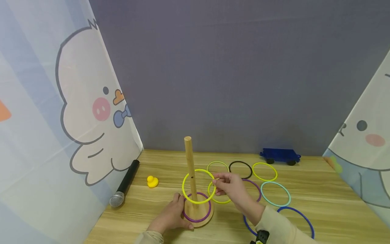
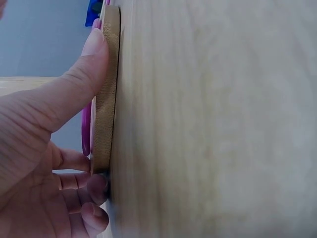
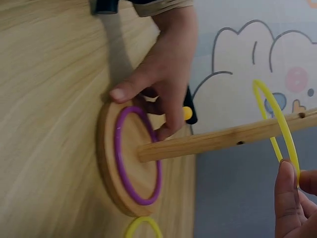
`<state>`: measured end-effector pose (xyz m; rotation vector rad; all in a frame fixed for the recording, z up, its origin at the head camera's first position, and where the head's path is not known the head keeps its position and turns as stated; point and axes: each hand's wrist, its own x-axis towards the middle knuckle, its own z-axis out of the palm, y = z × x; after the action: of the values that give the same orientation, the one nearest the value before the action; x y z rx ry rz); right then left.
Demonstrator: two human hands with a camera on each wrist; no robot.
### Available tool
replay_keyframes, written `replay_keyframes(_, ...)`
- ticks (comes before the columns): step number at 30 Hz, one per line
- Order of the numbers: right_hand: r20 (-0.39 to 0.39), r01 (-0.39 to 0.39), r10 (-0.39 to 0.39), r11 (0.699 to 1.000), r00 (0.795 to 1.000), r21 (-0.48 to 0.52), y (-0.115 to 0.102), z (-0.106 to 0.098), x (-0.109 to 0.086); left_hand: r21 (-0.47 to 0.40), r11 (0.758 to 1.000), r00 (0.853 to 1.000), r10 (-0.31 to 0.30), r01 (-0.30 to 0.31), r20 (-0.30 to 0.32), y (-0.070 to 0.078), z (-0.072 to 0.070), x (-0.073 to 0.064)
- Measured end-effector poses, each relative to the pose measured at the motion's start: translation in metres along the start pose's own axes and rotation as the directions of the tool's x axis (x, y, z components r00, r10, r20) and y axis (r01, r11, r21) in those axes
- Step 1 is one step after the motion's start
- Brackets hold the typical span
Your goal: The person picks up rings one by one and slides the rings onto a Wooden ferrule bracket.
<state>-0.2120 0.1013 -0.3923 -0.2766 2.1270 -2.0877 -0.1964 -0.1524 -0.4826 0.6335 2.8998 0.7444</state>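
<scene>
1. One ring is down, as far as I can see: a purple ring (image 1: 199, 221) lies flat on the round base (image 1: 196, 214), encircling the foot of the wooden post (image 1: 190, 159).
2. A second is partway: the post runs through a yellow ring (image 1: 198, 202), held up in the air above the purple one.
3. The person's right grip (image 1: 231, 188) is pinched on that yellow ring's edge, so I'd count it as not yet placed.
4. The left grip (image 1: 172, 215) is clamped on the base's rim, probably steadying it.
5. Most rings are off the post, so I'd judge it early on. Left on the tabletop (image 1: 122, 223): a light green ring (image 1: 217, 161), a black ring (image 1: 240, 162), a teal ring (image 1: 270, 182), another purple ring (image 1: 260, 195) and two more yellow ones.
6. Blue arcs (image 1: 311, 226) show either side of the right sleeve (image 1: 277, 223); one ring or two, I can't tell.
</scene>
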Motion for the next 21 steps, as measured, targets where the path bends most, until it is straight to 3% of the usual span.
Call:
replay_keyframes(16, 0.030, -0.073, 0.075, 0.995, 0.997, -0.064, 0.073, 0.003, 0.009, 0.002, 1.000, 1.000, 0.020, -0.020, -0.008, -0.001, 0.001, 0.001)
replay_keyframes(21, 0.041, -0.055, 0.058, 0.996, 0.997, -0.077, 0.087, 0.007, 0.010, 0.017, 0.999, 0.999, 0.030, -0.030, -0.024, -0.002, 0.003, 0.001)
